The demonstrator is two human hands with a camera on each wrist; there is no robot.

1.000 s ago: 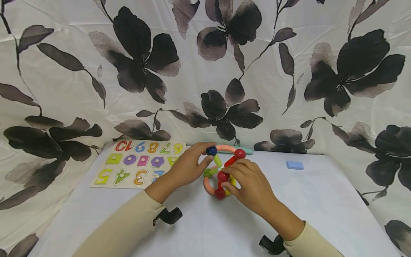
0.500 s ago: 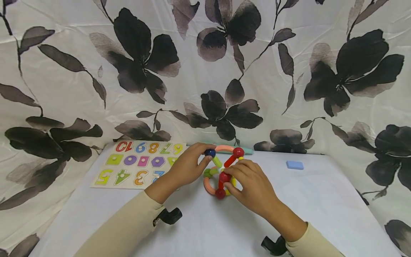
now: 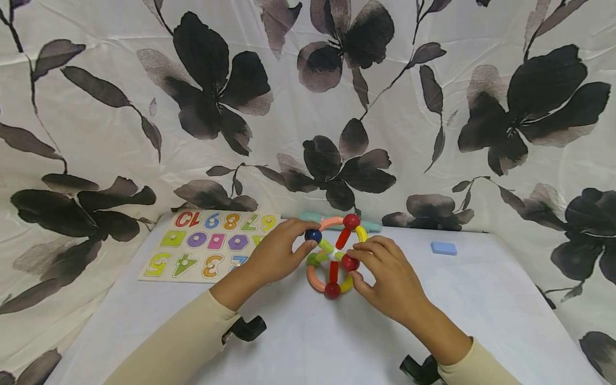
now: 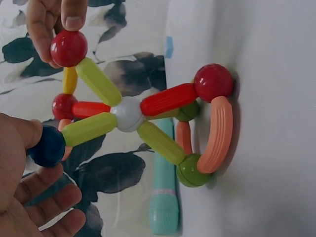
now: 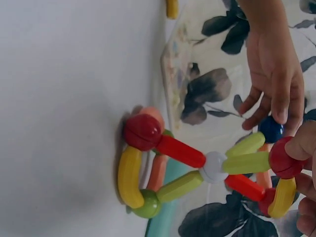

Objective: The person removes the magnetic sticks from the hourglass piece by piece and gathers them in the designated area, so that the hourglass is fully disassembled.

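A construction of magnetic sticks and balls stands on the white table, with a white ball (image 4: 129, 113) at its centre and green, red, yellow and pink sticks around it. My left hand (image 3: 281, 254) pinches a blue ball (image 3: 313, 236) on the upper left between thumb and forefinger. On the upper right, my right hand (image 3: 392, 280) pinches a red ball (image 5: 286, 157), joined to a light green stick (image 5: 247, 162) and a curved yellow stick (image 5: 283, 198). Lower down, a red ball (image 4: 213, 83) and a green ball (image 4: 193, 170) are linked by a curved pink stick (image 4: 217, 136).
A number puzzle board (image 3: 197, 259) lies at the back left. Behind the construction is a teal tube-shaped object (image 4: 164, 212). A small blue block (image 3: 444, 248) sits to the right. Flower-patterned cloth (image 3: 308, 107) hangs at the table's back edge.
My right hand has moved right with its red ball. The blue ball in my left hand has come slightly nearer, while the far red ball has shifted left and back.
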